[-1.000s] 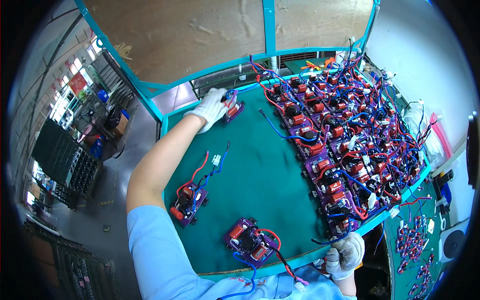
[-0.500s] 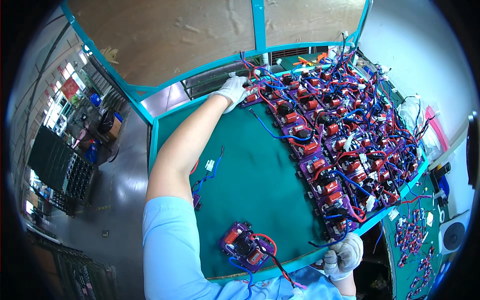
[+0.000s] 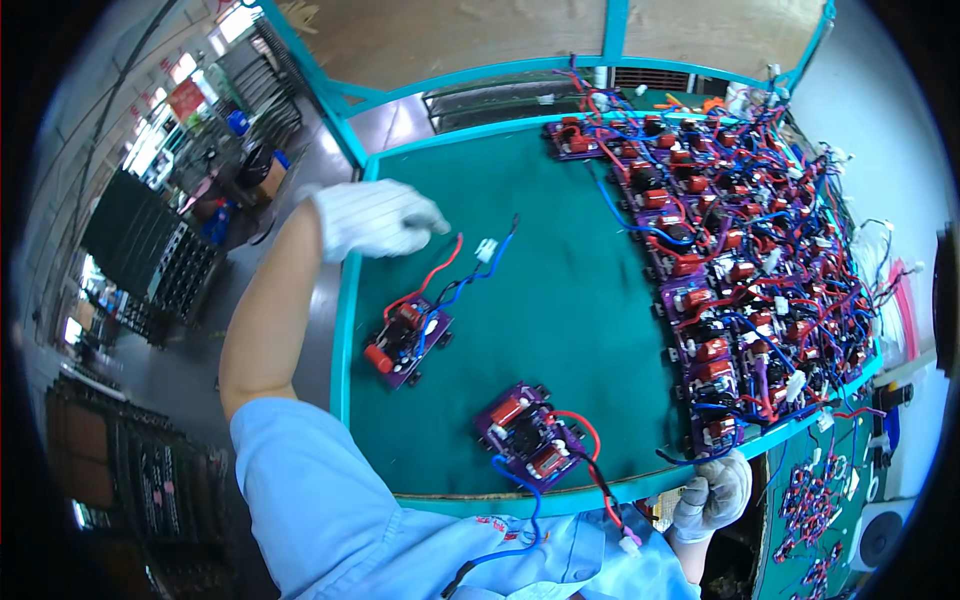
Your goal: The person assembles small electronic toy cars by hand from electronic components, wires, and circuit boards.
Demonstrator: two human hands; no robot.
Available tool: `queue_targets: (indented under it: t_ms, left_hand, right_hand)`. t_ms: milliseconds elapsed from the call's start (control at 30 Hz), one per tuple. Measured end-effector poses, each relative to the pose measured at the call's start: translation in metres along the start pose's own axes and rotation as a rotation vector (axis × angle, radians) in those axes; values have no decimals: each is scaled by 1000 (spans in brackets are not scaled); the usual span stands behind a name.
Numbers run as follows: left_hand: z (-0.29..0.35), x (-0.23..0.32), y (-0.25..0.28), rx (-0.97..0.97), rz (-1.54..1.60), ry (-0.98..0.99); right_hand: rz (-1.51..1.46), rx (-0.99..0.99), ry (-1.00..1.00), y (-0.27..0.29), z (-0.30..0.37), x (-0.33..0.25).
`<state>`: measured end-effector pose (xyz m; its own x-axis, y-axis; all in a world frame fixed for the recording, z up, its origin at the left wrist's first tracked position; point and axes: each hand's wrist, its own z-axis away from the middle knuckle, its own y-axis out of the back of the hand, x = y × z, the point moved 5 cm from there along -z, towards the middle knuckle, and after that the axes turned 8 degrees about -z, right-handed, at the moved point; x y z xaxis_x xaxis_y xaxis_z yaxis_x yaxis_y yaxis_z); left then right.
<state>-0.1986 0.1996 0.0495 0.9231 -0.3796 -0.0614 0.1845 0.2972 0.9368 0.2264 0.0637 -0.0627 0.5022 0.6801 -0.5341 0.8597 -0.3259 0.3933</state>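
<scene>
My left hand [image 3: 380, 218], in a white glove, hovers over the left side of the green tabletop with nothing visible in it and its fingers loosely stretched. Just below it lies a purple circuit board [image 3: 408, 340] with red, blue and black wires, the red wire's end close to the fingertips. Another purple circuit board [image 3: 528, 437] rests at the front edge, its wires hanging over toward my shirt. My gloved right hand [image 3: 715, 492] is curled closed at the front right edge, below the board rows; whatever its fingers hold is hidden.
Packed rows of purple boards [image 3: 712, 350] with tangled wires fill the table's right side. A raised teal rim [image 3: 345, 370] borders the tabletop. Beyond stands a teal-framed wooden panel [image 3: 480, 40]. At lower right, a lower green bench holds more boards [image 3: 808, 510] and a round black-and-white device [image 3: 880, 540].
My left hand has come away from the board at the far end of the rows, moving left and nearer. The view has shifted, uncovering the left board. My right hand stays closed at the edge.
</scene>
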Motion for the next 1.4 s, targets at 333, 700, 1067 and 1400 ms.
queue_targets:
  t_ms: [333,700,1067,1400]
  left_hand:
    - [70,53,-85,454,233,196]
    - [-68,32,-51,525,938,476]
    - [-166,50,-21,522,928,501]
    - [-179,59,-8,529,1057,275]
  right_hand:
    - [-13,-11,-9,-1,-1,2]
    - [57,51,50,-5,-8,-3]
    - [26,26,98,-6,-10,-4]
    - [-9,19,119,-3,-10,-5]
